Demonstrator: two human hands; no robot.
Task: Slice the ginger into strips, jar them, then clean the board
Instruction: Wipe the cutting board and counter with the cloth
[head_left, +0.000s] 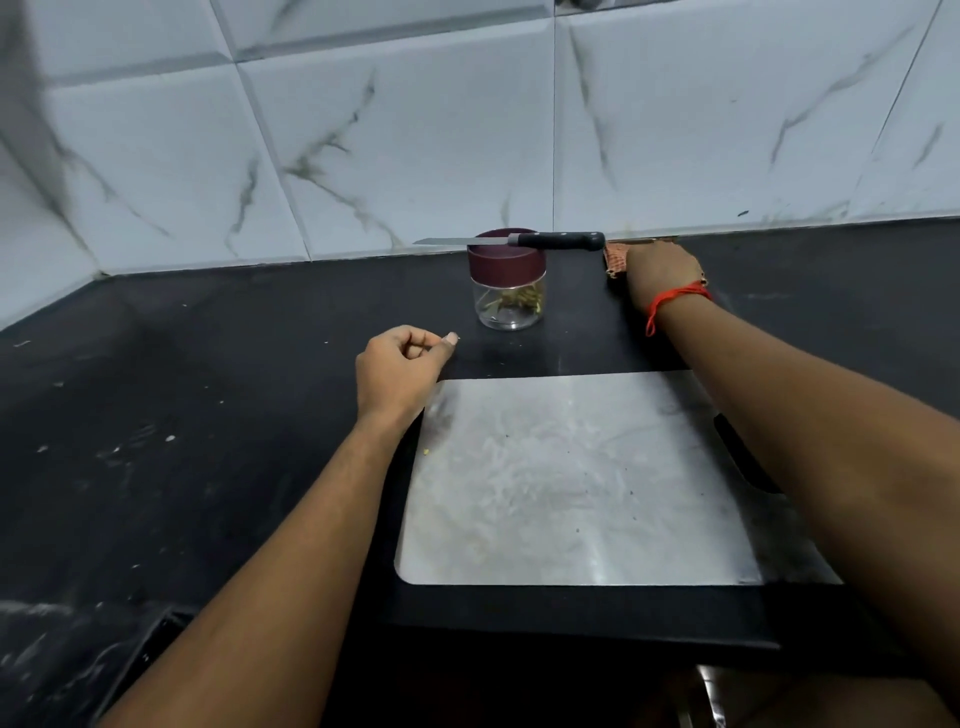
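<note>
One cloth (614, 260) under right hand (660, 270), beyond board (571, 478)

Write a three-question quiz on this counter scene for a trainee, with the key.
1. True or false: the knife lies flat on the cutting board.
2. What is the right hand touching? A) the knife's handle B) the cloth C) the board's edge
3. Fill in: the ginger strips now sit inside the ____.
Key: 1. False; it rests across the lid of the jar. 2. B. 3. jar.
</note>
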